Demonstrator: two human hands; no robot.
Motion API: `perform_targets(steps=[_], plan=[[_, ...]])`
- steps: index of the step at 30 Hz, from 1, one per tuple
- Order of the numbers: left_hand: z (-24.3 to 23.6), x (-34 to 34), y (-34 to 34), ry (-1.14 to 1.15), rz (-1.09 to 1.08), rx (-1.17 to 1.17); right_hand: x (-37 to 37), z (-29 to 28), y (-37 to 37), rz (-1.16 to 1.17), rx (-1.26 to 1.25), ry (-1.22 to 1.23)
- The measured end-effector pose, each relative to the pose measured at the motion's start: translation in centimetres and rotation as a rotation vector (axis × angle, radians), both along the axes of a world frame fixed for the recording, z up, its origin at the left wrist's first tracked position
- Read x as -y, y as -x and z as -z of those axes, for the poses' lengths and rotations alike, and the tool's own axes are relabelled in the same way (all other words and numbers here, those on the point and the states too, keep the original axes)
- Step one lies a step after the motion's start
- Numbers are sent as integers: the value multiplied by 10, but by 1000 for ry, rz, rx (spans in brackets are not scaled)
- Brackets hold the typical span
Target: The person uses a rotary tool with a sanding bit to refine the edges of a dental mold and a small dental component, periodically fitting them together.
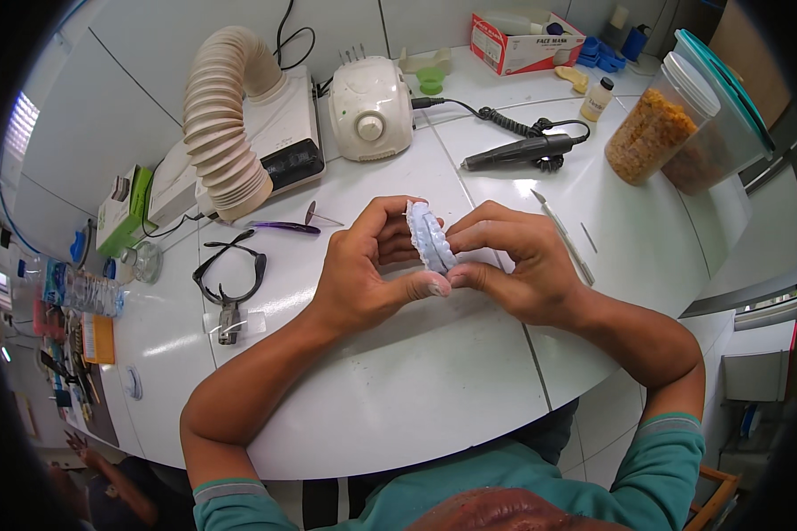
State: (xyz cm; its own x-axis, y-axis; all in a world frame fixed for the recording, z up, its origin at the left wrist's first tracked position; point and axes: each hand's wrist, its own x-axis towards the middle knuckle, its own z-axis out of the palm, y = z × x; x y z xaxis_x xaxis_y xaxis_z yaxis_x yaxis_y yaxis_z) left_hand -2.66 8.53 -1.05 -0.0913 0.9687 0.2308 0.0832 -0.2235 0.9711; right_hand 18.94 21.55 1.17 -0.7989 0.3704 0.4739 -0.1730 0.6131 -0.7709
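Note:
A pale blue-white dental cast, with a scalloped row of teeth along its edge, is held up over the middle of the white table. My left hand grips it from the left, its thumb under the lower end and the other fingers behind. From the right, my right hand pinches the lower right side between thumb and fingers. The fingers hide part of the cast. Just right of that hand lie a slim silver knife-like tool and a short thin metal pin.
Behind are a ribbed beige hose, a white control unit and a black rotary handpiece on a coiled cord. Black-framed eyewear lies left. Tubs of orange-brown bits stand right. Another person's hand shows lower left.

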Motion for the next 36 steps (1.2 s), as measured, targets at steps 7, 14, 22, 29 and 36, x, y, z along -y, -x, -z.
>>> perform_targets(steps=[7,14,22,29,36], plan=[[-2,1,2,34,-1,-48,3,-3,0,17,35,66],[-7,2,1,158,25,-24,2,-2,-1,29,24,34],[-7,3,2,138,51,9,-2,1,0,4,10,45],[-1,4,5,80,214,390,-1,-7,-2,9,-39,-137],[-17,3,3,168,272,581,-3,-8,-2,79,-63,-226]])
